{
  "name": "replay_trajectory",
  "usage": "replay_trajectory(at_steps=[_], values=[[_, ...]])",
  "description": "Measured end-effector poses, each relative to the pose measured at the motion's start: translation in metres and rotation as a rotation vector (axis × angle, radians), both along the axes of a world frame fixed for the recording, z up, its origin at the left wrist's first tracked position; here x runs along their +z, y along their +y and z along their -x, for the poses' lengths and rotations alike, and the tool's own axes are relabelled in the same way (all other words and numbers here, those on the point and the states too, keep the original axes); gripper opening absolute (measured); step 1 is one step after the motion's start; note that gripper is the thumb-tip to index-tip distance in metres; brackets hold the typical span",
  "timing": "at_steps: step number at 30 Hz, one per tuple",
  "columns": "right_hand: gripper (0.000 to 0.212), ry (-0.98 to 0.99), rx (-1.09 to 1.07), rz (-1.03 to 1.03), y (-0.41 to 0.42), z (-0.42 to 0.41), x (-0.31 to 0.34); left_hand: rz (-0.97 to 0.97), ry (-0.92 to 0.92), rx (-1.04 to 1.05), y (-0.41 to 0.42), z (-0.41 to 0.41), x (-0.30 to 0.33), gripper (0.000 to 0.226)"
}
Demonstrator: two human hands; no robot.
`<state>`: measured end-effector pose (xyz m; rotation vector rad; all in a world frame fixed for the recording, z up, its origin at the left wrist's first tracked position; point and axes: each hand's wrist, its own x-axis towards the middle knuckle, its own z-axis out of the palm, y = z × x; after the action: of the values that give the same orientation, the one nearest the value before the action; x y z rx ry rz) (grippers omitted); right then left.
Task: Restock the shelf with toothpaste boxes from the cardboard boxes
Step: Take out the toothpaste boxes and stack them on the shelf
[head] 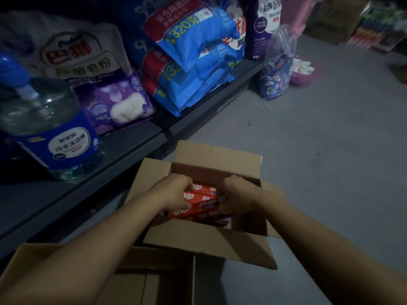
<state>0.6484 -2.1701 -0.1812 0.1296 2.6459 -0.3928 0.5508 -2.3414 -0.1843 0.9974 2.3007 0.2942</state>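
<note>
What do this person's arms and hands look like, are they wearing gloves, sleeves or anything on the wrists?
Both forearms are bare right up to the bottom edge of the picture, so no sleeves show. The left hand and right hand have no gloves. No watch, bracelet or ring is visible on either, though the lighting is dim and the fingers are partly hidden.

Dim room, grey concrete floor (319,139), dark metal shelving (123,142) at left.
</note>
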Motion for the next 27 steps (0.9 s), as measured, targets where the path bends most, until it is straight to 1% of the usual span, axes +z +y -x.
replay_trajectory(at_steps=[2, 3, 6, 7, 9, 13, 17, 19, 24, 27], values=[[0.019, 0.003, -0.040, 0.016, 0.007, 0.001, 0.013, -0.010, 0.014, -0.021, 0.000, 0.003, 0.005, 0.053], [0.017, 0.005, -0.065, 0.034, 0.011, 0.001, 0.021, -0.012, 0.013, -0.027, -0.001, 0.004, 0.009, 0.052], [0.027, 0.036, -0.126, 0.048, 0.022, 0.001, 0.049, 0.006, -0.012, -0.040, -0.003, 0.007, 0.022, 0.057], [0.027, 0.048, -0.150, 0.060, 0.025, -0.001, 0.059, 0.010, -0.020, -0.044, -0.004, 0.008, 0.028, 0.060], [0.024, 0.052, -0.213, 0.144, 0.031, -0.003, 0.078, 0.016, -0.015, -0.053, -0.007, 0.012, 0.043, 0.059], [0.020, 0.011, -0.310, 0.372, 0.039, -0.009, 0.116, -0.001, -0.008, -0.081, -0.014, 0.020, 0.079, 0.042], [0.016, 0.072, -0.316, 0.440, 0.037, -0.013, 0.150, -0.057, -0.029, -0.054, -0.023, 0.027, 0.121, 0.036], [0.018, 0.119, -0.306, 0.456, 0.033, -0.011, 0.168, -0.085, 0.026, -0.045, -0.030, 0.031, 0.144, 0.034], [0.032, 0.211, -0.235, 0.461, 0.015, -0.004, 0.222, -0.103, 0.200, -0.076, -0.051, 0.042, 0.211, 0.033], [0.030, 0.263, -0.144, 0.433, 0.000, 0.004, 0.254, -0.114, 0.265, -0.056, -0.070, 0.046, 0.251, 0.035]])
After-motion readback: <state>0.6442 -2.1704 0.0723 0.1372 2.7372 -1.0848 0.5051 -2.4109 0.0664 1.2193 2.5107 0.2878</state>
